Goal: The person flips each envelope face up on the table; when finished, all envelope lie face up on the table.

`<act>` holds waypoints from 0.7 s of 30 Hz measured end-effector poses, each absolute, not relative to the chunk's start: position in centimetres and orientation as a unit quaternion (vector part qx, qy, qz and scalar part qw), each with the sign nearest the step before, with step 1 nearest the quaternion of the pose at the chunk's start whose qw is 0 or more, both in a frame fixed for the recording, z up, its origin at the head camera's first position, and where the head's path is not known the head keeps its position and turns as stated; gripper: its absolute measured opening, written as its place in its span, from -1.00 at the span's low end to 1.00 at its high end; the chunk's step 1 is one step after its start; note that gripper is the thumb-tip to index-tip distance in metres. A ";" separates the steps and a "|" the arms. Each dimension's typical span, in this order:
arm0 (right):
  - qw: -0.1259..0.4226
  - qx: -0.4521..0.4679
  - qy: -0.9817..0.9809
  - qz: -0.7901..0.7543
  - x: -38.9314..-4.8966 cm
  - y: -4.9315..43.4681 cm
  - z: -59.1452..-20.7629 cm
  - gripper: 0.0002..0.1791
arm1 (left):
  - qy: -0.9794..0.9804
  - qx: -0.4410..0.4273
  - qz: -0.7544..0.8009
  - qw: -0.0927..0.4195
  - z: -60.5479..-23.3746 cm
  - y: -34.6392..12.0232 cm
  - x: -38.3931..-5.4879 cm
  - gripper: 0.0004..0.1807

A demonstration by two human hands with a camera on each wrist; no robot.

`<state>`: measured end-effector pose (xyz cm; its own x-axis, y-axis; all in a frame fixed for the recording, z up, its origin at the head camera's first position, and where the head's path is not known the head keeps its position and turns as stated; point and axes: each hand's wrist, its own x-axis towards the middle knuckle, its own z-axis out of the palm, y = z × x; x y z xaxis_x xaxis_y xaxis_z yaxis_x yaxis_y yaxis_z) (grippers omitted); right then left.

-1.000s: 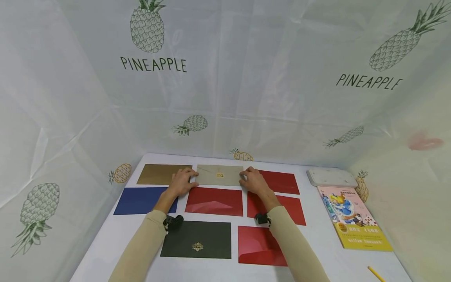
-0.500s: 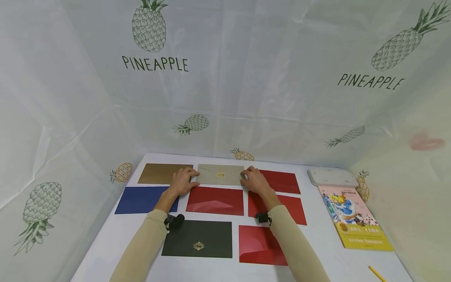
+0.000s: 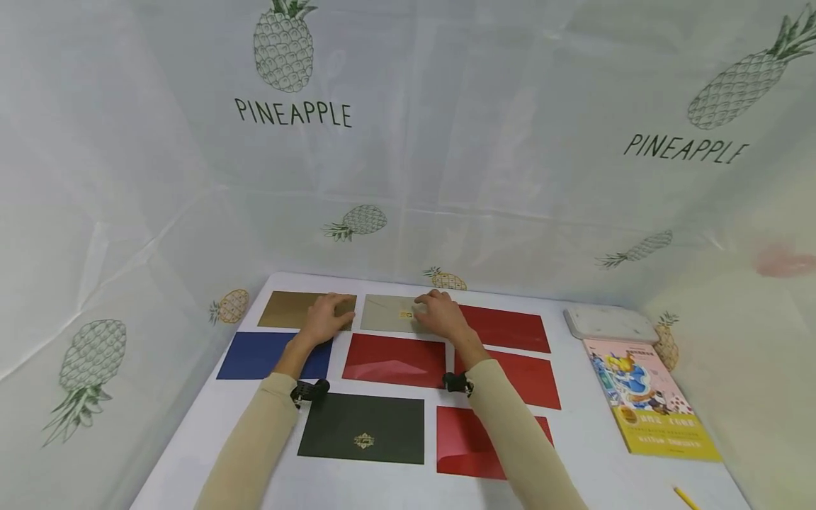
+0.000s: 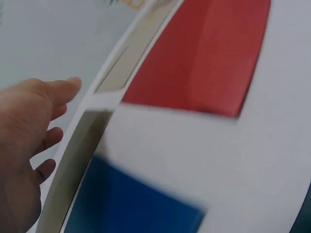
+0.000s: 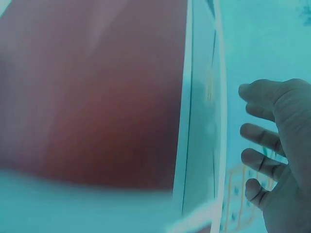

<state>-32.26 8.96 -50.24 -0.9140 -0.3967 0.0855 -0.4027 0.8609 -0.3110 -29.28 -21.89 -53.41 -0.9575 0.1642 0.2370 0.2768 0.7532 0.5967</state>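
Note:
My left hand (image 3: 321, 320) hovers over the right end of a gold envelope (image 3: 287, 309), its fingers relaxed and holding nothing. Over the right end of a beige envelope (image 3: 384, 312) with a small gold seal is my right hand (image 3: 443, 316), its fingers loosely bent and apart. Both wrist views show the fingers spread, with nothing between them. Below the hands lie a blue envelope (image 3: 251, 354), partly covered by my left forearm, and a red envelope (image 3: 393, 361). To the right are two more, a back red envelope (image 3: 506, 329) and a middle red envelope (image 3: 525, 382).
A dark green envelope (image 3: 363, 425) with a gold emblem lies at the front, beside another red envelope (image 3: 462, 446) partly under my right sleeve. On the right are a white case (image 3: 608, 324), a colourful book (image 3: 650, 397) and a yellow pencil (image 3: 686, 499). Pineapple-printed sheeting (image 3: 484, 142) surrounds the table.
Both hands have come off the beige envelope's side edges. The left moved left over the gold envelope, the right moved left over the beige one. The head view has shifted slightly.

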 end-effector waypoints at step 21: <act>-0.007 0.261 -0.941 0.214 -30.7 -2.4 -52.2 -0.55 | -0.951 0.012 -0.257 0.171 -53.2 -34.2 -25.0 -0.47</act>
<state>-30.67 -2.44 -52.22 -0.8634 -0.4948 0.0985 -0.4888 0.7719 -0.4065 -24.98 -34.22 -53.19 -0.9416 -0.1102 0.3183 0.0651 0.8676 0.4930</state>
